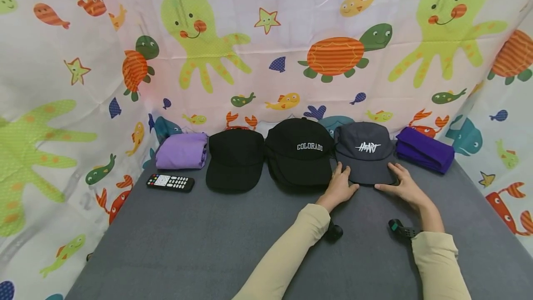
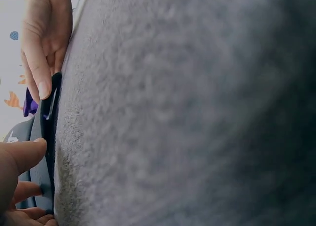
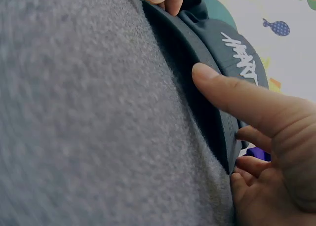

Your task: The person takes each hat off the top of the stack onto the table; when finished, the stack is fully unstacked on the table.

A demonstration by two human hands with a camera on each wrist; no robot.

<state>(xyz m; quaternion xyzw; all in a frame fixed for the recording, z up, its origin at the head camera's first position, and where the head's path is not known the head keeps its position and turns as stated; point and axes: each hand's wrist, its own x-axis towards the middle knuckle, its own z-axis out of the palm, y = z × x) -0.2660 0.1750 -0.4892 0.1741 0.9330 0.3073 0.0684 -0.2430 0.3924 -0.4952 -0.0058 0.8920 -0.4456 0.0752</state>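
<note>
A dark grey cap [image 1: 364, 147] with white "HEART" lettering rests on the grey cloth, its brim towards me. My left hand [image 1: 339, 186] holds the brim's left side, thumb at the front edge. On the opposite side, my right hand [image 1: 404, 186] grips the brim between thumb and fingers. In the right wrist view, the right thumb [image 3: 232, 88] lies against the brim's front edge, with curled fingers at its side. The left wrist view shows both hands along the brim [image 2: 43, 162]. Left of the left hand is a black "COLORADO" cap [image 1: 301, 154], apparently with another brim beneath it.
Further left in the row are a plain black cap [image 1: 235, 161] and a folded lilac cloth [image 1: 182, 151], with a black remote control [image 1: 170, 182] before it. A folded purple cloth [image 1: 424, 149] lies at right. A sea-animal printed curtain [image 1: 266, 78] stands behind the row.
</note>
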